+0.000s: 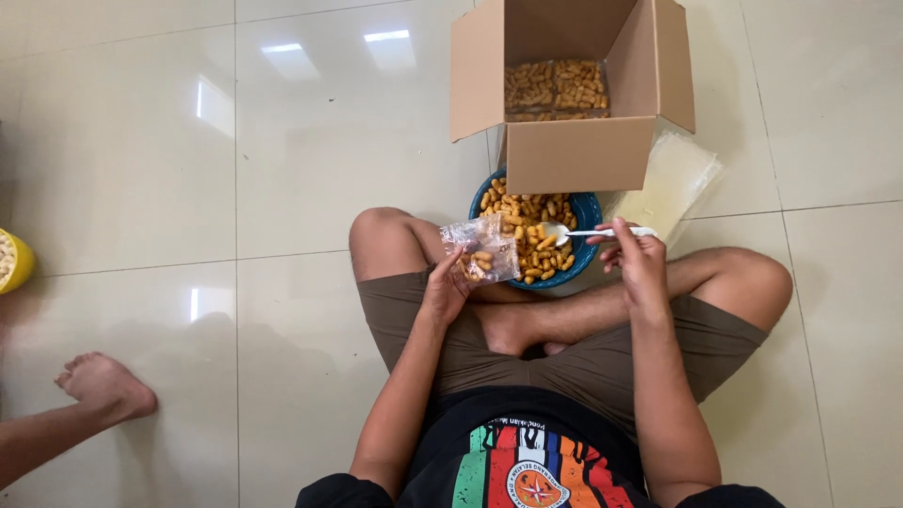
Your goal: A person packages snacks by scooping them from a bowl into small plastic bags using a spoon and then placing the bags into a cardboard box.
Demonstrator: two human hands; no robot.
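Plastic bag (pixel 482 252) barely filled, gripped open in left hand (pixel 445 290); right hand (pixel 638 259) pinching spoon (pixel 588 231) over blue bowl (pixel 583 212), heaped with snacks (pixel 527 226). Plenty left in box (pixel 574 150).

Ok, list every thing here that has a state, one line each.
cardboard box: flaps open, snacks inside
blue bowl: holding orange snacks
clear bag: open, a few snacks inside
white spoon: loaded, level over the bowl
left hand: gripping the bag
right hand: holding the spoon
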